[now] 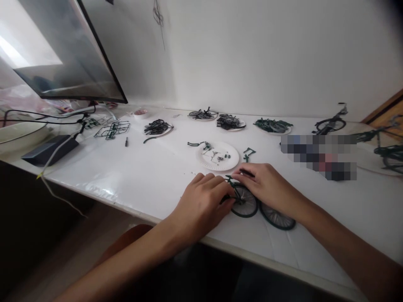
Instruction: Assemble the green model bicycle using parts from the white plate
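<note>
A small dark green model bicycle part with a spoked wheel stands near the table's front edge. My left hand is closed on its left side, fingers curled round the frame. My right hand pinches at the top of the wheel, a dark piece showing between thumb and fingers. Under my right wrist lies a second spoked wheel. Just beyond my hands, a white paper plate bears small green and metal parts. Beside that plate lies an angular green piece.
Plates of dark parts line the back, one with green parts. Assembled model bicycles stand at the right. At the left are green sprue frames, a screwdriver-like tool, a dark box and a monitor.
</note>
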Motion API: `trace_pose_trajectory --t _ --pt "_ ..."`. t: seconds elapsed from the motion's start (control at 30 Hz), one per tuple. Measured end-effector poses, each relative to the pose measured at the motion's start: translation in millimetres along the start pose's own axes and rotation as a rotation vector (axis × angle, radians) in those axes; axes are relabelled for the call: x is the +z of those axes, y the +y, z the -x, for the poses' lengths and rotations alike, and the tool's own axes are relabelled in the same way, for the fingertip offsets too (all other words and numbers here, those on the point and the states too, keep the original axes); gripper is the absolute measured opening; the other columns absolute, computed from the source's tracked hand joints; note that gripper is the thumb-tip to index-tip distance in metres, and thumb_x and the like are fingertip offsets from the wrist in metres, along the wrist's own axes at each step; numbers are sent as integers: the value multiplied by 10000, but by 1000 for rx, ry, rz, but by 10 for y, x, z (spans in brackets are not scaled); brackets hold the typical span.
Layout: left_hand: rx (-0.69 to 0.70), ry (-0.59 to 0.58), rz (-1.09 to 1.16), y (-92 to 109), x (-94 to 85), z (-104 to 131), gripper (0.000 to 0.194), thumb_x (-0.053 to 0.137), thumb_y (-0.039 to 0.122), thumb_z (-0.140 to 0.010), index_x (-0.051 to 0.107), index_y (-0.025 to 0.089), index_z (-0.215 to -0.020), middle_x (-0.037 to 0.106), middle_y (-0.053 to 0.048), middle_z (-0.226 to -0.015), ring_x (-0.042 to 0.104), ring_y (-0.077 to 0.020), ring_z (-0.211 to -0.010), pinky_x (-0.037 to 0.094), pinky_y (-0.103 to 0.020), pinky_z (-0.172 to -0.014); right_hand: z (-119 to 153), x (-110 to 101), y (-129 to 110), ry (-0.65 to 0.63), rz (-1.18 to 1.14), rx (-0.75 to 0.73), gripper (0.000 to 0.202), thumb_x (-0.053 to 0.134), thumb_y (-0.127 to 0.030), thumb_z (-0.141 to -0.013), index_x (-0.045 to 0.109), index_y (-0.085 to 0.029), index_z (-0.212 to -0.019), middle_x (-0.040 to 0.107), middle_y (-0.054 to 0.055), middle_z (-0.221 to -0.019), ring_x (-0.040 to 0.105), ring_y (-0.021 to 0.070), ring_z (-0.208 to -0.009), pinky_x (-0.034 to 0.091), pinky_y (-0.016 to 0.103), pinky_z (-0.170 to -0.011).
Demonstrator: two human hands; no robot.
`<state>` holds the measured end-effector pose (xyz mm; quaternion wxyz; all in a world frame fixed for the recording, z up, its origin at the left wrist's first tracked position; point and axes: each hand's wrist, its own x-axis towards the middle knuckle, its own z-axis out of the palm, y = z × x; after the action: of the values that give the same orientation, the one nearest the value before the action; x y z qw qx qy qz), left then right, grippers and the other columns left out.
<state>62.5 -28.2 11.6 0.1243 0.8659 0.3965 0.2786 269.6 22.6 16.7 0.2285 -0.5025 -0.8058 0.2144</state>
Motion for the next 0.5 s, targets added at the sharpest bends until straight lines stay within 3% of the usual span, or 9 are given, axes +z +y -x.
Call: trace_pose_trajectory --t 0.17,0.33,0.5 --pt "75 -72 204 -23 -216 -14 134 540 109 -972 649 185 -984 681 -38 -1029 633 -160 -952 476 -296 -873 -25 -68 34 140 -85 -2 295 550 -437 -961 677 -184 -874 677 16 -745 532 147 -630 379 272 -574" --pt "-36 65 334 -44 -377 -56 86 593 141 -962 666 185 -949 667 -16 -1010 628 -117 -905 486 -221 -771 -19 -97 -10 202 -148 -9 307 557 -465 -961 652 -197 -846 606 -10 -695 463 130 -605 338 274 -559" --pt "-122 119 380 -45 -397 -53 86 580 124 -958 640 184 -966 660 -7 -979 611 -111 -887 485 -219 -778 -15 -78 -18 199 -196 -2 291 567 -447 -960 637 -193 -836 558 -21 -681 430 122 -596 324 278 -557"
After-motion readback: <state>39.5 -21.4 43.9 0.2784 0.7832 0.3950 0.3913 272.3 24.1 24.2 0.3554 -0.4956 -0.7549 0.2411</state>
